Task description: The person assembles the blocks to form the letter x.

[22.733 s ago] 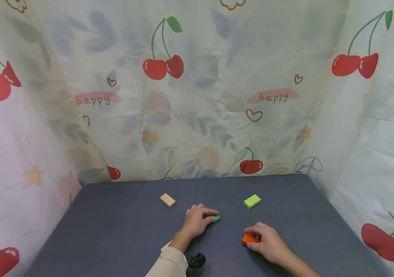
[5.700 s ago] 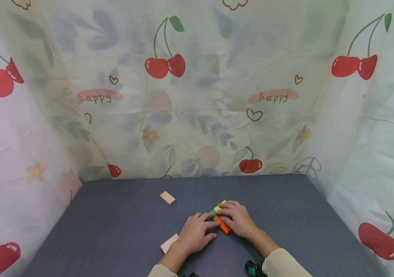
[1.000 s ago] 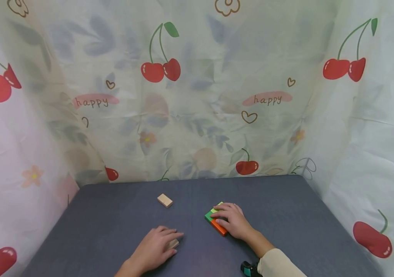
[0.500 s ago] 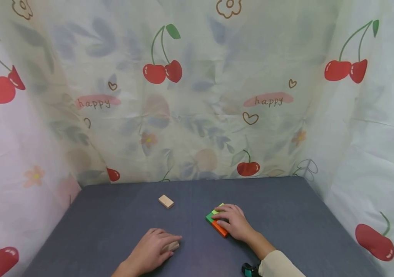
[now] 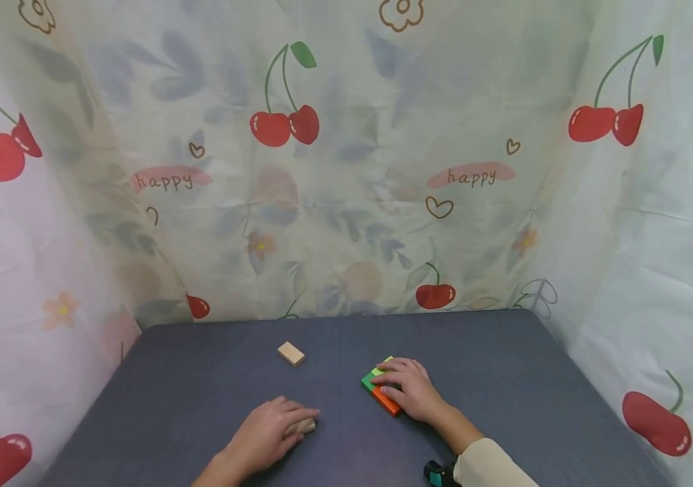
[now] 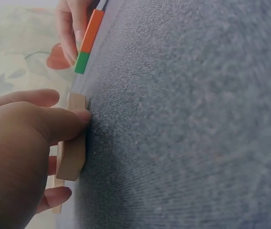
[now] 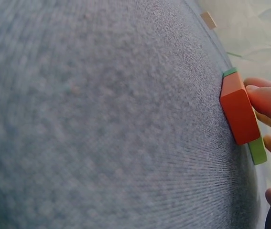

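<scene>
My left hand (image 5: 264,433) pinches a plain wooden block (image 6: 72,160) between thumb and fingers, low over the grey cloth at the front left. In the head view the fingers cover most of that block. To the right, my right hand (image 5: 412,391) rests on a group of three coloured blocks lying close together. Its thumb touches the orange block (image 7: 240,112), and the other fingers lie across the lime block (image 5: 378,371). The green block (image 5: 368,383) shows at the left of the group.
Farther back on the dark grey table (image 5: 200,379) lies a second plain wooden block (image 5: 291,354). A dark device with a teal patch (image 5: 438,473) is by the right sleeve (image 5: 493,463). Patterned curtains (image 5: 346,203) enclose the back and sides.
The coloured blocks, apart 22.7 s ago, now sit together. Since 5.7 s ago my left hand has moved from them to the front wooden block, shifting it only slightly lately. My right hand stays put.
</scene>
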`<act>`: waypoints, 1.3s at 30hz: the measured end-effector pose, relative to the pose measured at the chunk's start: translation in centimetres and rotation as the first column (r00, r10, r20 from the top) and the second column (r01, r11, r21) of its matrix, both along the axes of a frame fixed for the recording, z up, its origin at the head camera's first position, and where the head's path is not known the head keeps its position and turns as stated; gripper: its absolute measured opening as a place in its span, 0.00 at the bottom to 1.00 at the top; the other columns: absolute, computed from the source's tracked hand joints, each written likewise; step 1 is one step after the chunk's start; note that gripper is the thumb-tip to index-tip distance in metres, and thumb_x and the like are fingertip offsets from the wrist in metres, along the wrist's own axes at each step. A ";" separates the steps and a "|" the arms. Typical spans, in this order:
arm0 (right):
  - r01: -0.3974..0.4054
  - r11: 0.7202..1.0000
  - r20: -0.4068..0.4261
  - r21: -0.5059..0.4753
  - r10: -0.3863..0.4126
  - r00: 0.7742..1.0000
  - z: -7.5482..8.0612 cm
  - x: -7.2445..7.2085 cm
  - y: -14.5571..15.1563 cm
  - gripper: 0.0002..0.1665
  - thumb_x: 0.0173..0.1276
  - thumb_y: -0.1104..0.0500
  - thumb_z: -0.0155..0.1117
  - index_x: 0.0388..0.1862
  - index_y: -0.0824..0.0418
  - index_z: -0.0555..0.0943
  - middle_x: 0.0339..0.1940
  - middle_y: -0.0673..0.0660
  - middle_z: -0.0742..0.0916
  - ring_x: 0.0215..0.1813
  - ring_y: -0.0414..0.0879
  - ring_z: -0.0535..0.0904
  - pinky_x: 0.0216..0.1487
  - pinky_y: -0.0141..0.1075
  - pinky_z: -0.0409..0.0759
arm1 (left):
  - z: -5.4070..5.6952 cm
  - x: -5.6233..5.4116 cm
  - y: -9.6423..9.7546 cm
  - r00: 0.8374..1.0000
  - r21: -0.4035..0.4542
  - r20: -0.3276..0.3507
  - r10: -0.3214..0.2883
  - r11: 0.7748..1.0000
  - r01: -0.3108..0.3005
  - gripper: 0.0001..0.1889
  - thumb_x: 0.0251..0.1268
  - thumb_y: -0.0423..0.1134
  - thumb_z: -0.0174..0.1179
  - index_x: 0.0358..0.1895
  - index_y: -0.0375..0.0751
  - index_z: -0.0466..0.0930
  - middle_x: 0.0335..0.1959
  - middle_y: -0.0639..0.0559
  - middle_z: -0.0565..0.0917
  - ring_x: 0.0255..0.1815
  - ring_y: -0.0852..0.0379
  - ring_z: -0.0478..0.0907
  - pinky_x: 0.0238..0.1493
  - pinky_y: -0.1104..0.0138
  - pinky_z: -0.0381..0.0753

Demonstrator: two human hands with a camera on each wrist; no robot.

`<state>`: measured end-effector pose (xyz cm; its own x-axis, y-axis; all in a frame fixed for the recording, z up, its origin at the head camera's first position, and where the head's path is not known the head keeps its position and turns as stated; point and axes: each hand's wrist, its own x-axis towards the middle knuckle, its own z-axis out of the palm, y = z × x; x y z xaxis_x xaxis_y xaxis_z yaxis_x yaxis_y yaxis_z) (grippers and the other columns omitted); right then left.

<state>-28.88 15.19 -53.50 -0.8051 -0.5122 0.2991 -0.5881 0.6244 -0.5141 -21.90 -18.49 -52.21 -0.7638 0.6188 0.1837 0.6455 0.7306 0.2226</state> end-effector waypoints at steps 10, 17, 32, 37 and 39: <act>0.008 1.000 0.003 -0.001 -0.008 1.000 0.0 -0.1 0.1 0.14 0.69 0.57 0.63 0.51 0.47 0.86 0.62 0.51 0.80 0.68 0.54 0.65 0.66 0.66 0.48 | 0.4 -0.5 0.5 0.998 0.024 0.059 0.028 0.999 -0.029 0.21 0.63 0.47 0.66 0.60 0.62 0.79 0.50 0.64 0.80 0.43 0.64 0.73 0.37 0.63 0.76; 0.008 1.000 0.001 -0.005 -0.008 1.000 -0.1 -0.1 0.1 0.14 0.69 0.57 0.63 0.51 0.47 0.87 0.62 0.51 0.80 0.68 0.54 0.65 0.66 0.67 0.47 | 0.5 -0.8 0.8 0.999 0.046 0.043 0.016 0.999 -0.018 0.19 0.63 0.46 0.66 0.58 0.59 0.81 0.50 0.62 0.81 0.41 0.64 0.71 0.37 0.64 0.75; 0.007 1.000 0.008 -0.023 -0.007 1.000 0.0 0.1 -0.1 0.14 0.69 0.57 0.63 0.51 0.48 0.87 0.61 0.51 0.80 0.68 0.54 0.65 0.66 0.66 0.47 | 0.2 -1.3 1.3 0.990 0.127 -0.125 0.059 0.991 -0.043 0.19 0.63 0.42 0.65 0.58 0.55 0.82 0.48 0.61 0.80 0.43 0.62 0.71 0.42 0.62 0.75; 0.007 1.000 0.003 -0.027 -0.007 1.000 0.0 0.1 -0.1 0.14 0.69 0.57 0.64 0.51 0.48 0.87 0.61 0.51 0.80 0.68 0.55 0.65 0.65 0.66 0.48 | 0.3 -1.5 1.7 0.987 0.152 -0.146 0.064 0.988 -0.042 0.19 0.62 0.41 0.66 0.58 0.53 0.83 0.48 0.61 0.81 0.42 0.62 0.71 0.41 0.62 0.75; 0.009 1.000 0.001 -0.024 -0.009 1.000 0.0 0.1 -0.1 0.14 0.69 0.57 0.64 0.51 0.47 0.87 0.61 0.51 0.80 0.68 0.54 0.65 0.66 0.66 0.48 | 0.3 -1.5 1.8 0.987 0.159 -0.149 0.054 0.987 -0.030 0.19 0.63 0.41 0.66 0.58 0.53 0.83 0.49 0.60 0.81 0.43 0.61 0.71 0.41 0.62 0.75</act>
